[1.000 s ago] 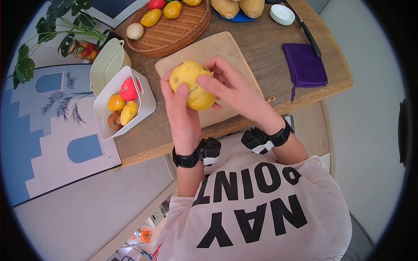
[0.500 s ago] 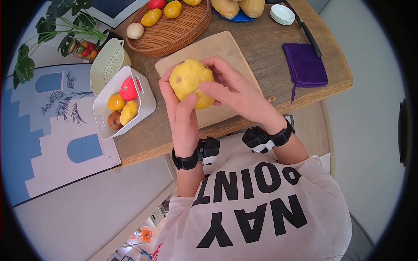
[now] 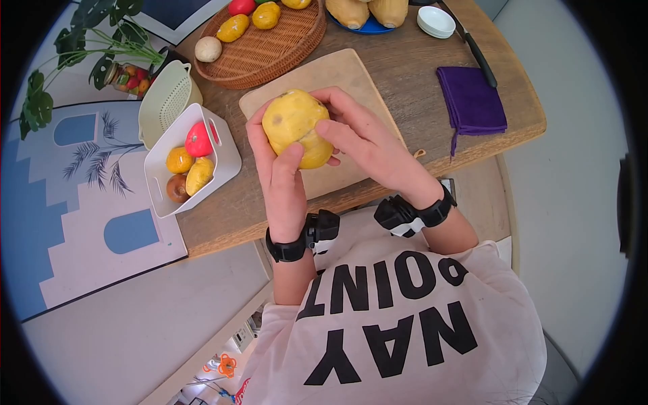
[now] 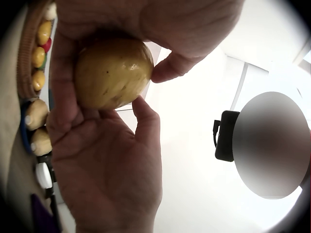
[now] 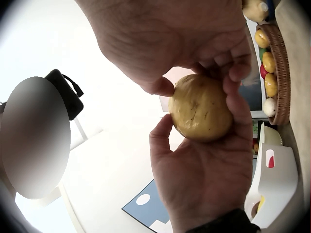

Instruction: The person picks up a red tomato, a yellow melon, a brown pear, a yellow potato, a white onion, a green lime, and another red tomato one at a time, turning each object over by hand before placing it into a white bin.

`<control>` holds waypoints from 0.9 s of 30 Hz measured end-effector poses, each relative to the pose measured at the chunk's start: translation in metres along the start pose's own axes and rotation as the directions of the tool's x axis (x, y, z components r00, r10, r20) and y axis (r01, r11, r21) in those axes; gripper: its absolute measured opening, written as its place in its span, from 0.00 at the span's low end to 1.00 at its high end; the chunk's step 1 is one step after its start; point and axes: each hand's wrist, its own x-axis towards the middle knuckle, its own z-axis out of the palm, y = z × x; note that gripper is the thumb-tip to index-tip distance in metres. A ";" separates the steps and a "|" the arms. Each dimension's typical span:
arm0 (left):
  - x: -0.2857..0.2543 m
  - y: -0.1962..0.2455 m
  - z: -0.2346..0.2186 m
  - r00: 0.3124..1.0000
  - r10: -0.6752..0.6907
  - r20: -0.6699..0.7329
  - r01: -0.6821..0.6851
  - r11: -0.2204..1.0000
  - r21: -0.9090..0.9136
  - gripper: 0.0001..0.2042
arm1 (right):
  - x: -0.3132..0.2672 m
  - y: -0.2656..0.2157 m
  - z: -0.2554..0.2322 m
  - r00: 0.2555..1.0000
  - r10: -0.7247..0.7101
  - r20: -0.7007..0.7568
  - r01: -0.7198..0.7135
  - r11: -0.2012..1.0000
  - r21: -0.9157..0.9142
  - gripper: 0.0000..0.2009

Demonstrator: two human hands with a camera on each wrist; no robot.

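Both hands hold a round yellow potato (image 3: 295,121) with dark spots and a creased, shiny surface, above the wooden cutting board (image 3: 341,74). My left hand (image 3: 278,179) cups its left side, thumb pressed on the near face. From the right, my right hand (image 3: 371,148) grips it with the thumb on top and the other fingers behind. In the left wrist view, the potato (image 4: 114,73) sits between curled fingers and both thumbs. The right wrist view shows the potato's (image 5: 200,109) pitted underside, the two thumb tips close to its edge.
Left of the board stands a white bin (image 3: 229,158) with red, yellow and brown produce, beside a pale green colander (image 3: 165,101). Behind is a wicker tray (image 3: 290,40) of produce. To the right lie a purple cloth (image 3: 471,101), a black-handled knife (image 3: 479,59) and small white dishes (image 3: 435,23).
The potato has turned slightly in the hands, its dark spot shifting up and right. The left thumb has slid down its face and the right thumb has moved slightly right.
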 end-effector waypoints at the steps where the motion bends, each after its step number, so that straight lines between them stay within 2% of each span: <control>1: 0.000 0.000 0.001 1.000 0.000 -0.004 0.000 1.000 0.010 0.31 | 0.000 0.001 0.000 1.000 -0.011 -0.003 0.011 1.000 -0.022 0.22; 3: 0.001 0.000 0.001 1.000 0.027 -0.007 -0.027 0.996 0.082 0.30 | 0.002 0.004 0.000 0.999 -0.033 -0.008 0.033 0.997 -0.065 0.22; 6: 0.003 -0.001 0.000 0.994 0.109 0.007 -0.108 0.963 0.247 0.29 | 0.004 0.010 0.000 0.984 -0.177 -0.024 0.167 0.959 -0.229 0.22; 11: 0.004 0.000 -0.001 0.973 0.209 0.093 -0.229 0.861 0.454 0.27 | 0.004 0.014 -0.003 0.983 -0.182 -0.008 0.175 0.956 -0.235 0.22; 14: 0.003 0.003 0.000 0.992 0.118 0.044 -0.126 0.950 0.286 0.27 | 0.002 0.010 -0.002 0.989 -0.148 0.004 0.147 0.976 -0.164 0.21; 20: 0.003 0.005 0.001 0.993 0.111 0.042 -0.119 0.947 0.298 0.27 | 0.002 0.010 -0.001 0.992 -0.123 0.015 0.124 0.980 -0.156 0.21; 23: 0.004 0.000 -0.003 0.981 0.170 0.088 -0.191 0.894 0.405 0.27 | 0.001 0.009 0.000 0.993 -0.120 0.002 0.119 0.981 -0.151 0.20; 26: 0.005 -0.002 -0.005 0.986 0.146 0.075 -0.164 0.910 0.382 0.27 | 0.000 0.003 -0.002 0.998 -0.067 0.010 0.068 0.994 -0.087 0.18; 27: 0.004 0.000 -0.005 0.995 0.084 0.058 -0.097 0.951 0.294 0.27 | 0.000 0.002 -0.003 0.999 -0.041 0.018 0.042 0.998 -0.056 0.17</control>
